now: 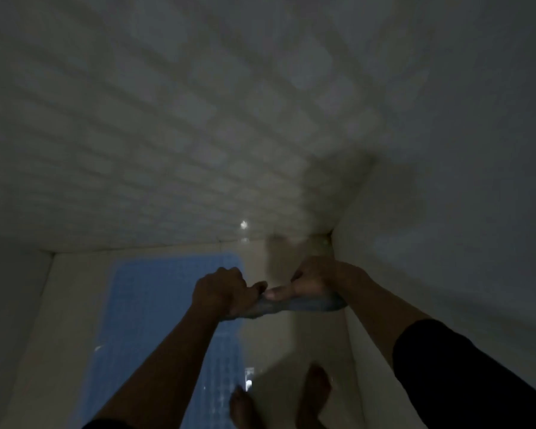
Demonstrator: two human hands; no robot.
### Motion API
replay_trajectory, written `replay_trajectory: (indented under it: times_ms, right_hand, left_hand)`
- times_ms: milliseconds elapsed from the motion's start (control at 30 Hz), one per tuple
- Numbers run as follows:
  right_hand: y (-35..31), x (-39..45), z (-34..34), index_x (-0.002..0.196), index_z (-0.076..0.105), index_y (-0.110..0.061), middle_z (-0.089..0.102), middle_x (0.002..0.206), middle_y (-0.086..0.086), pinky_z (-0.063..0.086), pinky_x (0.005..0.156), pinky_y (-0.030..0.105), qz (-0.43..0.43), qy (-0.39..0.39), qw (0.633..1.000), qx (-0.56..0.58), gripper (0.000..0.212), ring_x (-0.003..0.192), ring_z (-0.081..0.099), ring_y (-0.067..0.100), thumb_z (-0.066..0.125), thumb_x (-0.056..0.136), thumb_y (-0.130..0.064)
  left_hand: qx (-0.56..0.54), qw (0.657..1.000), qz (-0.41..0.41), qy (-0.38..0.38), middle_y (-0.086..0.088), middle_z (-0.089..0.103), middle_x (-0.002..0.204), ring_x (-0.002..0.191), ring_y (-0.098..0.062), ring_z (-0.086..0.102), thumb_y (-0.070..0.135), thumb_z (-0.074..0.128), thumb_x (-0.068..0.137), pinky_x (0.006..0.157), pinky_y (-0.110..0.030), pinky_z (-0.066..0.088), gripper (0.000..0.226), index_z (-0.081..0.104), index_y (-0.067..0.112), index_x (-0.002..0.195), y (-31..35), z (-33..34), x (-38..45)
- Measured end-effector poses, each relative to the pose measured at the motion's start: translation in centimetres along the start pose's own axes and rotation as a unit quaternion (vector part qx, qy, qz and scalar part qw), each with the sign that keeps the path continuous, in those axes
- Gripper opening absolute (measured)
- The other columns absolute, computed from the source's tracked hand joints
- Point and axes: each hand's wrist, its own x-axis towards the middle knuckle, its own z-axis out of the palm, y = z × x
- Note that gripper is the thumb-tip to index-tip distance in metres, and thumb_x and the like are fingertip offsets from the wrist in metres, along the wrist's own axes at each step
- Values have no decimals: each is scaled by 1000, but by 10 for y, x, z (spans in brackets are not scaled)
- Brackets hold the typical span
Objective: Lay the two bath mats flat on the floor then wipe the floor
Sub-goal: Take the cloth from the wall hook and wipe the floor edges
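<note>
**Both hands gripping a twisted cloth above the bathroom floor**

View: head camera, dim light, looking down into a tiled corner.

1. Left hand: raised in front of the body at mid-frame, forearm running up from the lower left. The fingers are curled into a fist around the left end of the cloth. The thumb points right, toward the other hand.

2. Right hand: level with the left hand and just beside it, forearm entering from the lower right out of a dark sleeve. The fingers are curled over the right part of the cloth, and the thumb lies along it, pointing left. The 2 thumb tips nearly meet; contact between them cannot be confirmed.

3. Cloth: grey-blue, bunched into a narrow, rope-like roll. It spans both hands, and its right end sticks out past the right hand, near the wall. It is held in the air, clear of the floor.

4. Blue mat: lies flat on the floor at the left, below the left forearm, with its far end close to the tiled back wall. Only 1 mat is visible.

5. Bare feet: 2 feet stand on the pale floor to the right of the mat, at the bottom of the frame.
</note>
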Motion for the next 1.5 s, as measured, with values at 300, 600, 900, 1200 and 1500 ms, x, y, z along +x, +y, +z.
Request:
replay_trajectory:
  times_ms: [300,600,900,1200,1500]
  right_hand:
    - [78,148,88,56,48,-13,47,54,3,46,65,35,-3,-24,999,-26,81,52,49,18,32,74,-90]
    - [120,350,197,81,67,-11,58,64,4,48,63,32,32,18,999,38,91,66,61,20,35,66,-95]
    - [164,545,239,113,73,-23,71,115,7,52,89,36,-81,271,956,83,33,103,65,29,53,96,-43]
    - [179,692,214,139,44,-33,49,132,9,46,89,43,-72,436,897,29,50,109,57,40,36,97,-59]
    - [194,769,214,149,30,-33,34,144,4,46,89,40,-40,461,886,-25,60,120,49,31,33,97,-62]
  left_hand:
    - [94,995,26,-2,-12,66,87,83,-28,68,74,33,93,79,-36,54,69,53,10,75,-10,120,125]
    - [113,992,-1,56,-3,53,76,73,-22,62,67,41,95,66,-31,44,58,48,13,75,-60,248,280]
    - [59,980,13,192,-18,49,122,105,-36,59,66,33,95,78,-42,48,58,66,22,115,-91,332,462]
    - [-8,935,24,354,-19,42,126,93,-47,62,62,39,97,82,-44,49,52,57,21,124,-91,347,610]
    - [-31,912,47,407,-13,40,125,102,-38,58,63,36,98,80,-43,50,54,56,18,121,-94,377,698]
